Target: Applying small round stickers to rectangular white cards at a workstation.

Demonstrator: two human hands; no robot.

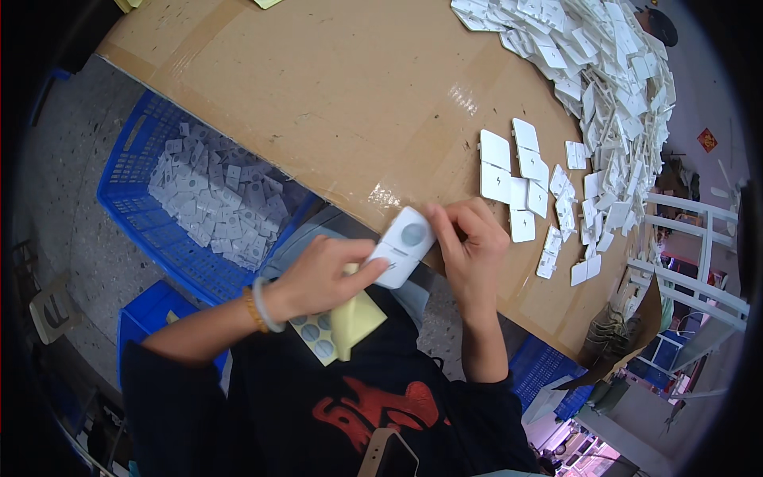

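Note:
A white plastic plate (407, 258) with rounded corners is pinched between the thumb and fingers of my left hand (318, 278). On its upper half sits a round grey sticker (412, 234); a small dark mark shows lower down. My right hand (474, 246) is closed, thumb and forefinger together at the plate's upper right corner. Under my left hand hangs a yellow sheet of round grey stickers (324, 348), its backing curled over. My left palm hides how the sheet is held.
Several white plates (496, 163) lie on the brown cardboard-topped table (358, 103), with a large heap of them (612, 103) behind at right. Left of the table, a blue crate (131, 171) holds many small white pieces. A smaller blue bin (147, 306) stands nearer me.

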